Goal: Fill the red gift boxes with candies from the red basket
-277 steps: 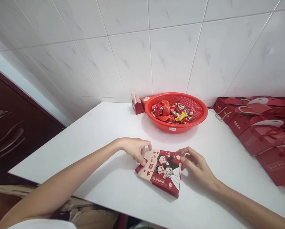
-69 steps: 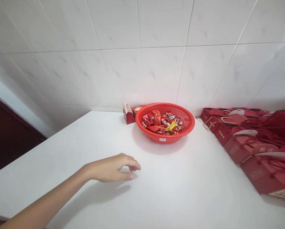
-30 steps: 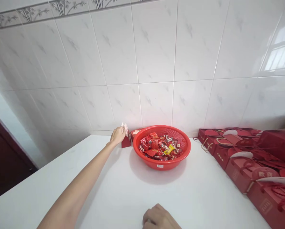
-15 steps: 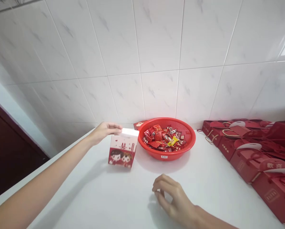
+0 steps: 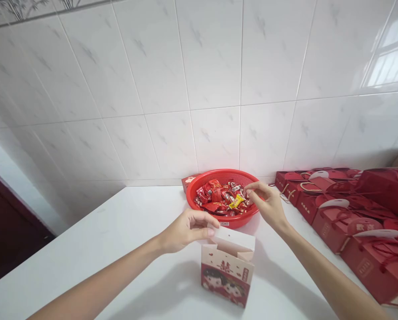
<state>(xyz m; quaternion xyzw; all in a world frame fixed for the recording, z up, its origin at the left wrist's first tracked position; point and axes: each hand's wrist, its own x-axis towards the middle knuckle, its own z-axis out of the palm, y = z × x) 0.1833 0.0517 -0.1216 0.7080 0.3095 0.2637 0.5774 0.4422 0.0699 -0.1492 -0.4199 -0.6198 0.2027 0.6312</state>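
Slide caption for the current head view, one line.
Left hand grips the open box by its top; right hand is at the red basket of sweets.

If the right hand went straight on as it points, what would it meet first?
The right hand would probably meet the wrapped sweets in the red basket first, though depth there is unclear.

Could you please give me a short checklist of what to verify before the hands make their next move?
1. Left hand gripping the box at its top edge: ok.
2. The box open at the top: ok.
3. The box sitting flat on the table: cannot tell.
4. Wrapped sweets lying in the red basket: ok.
5. Right hand at the red basket: ok.
6. Right hand gripping one of the sweets: cannot tell.
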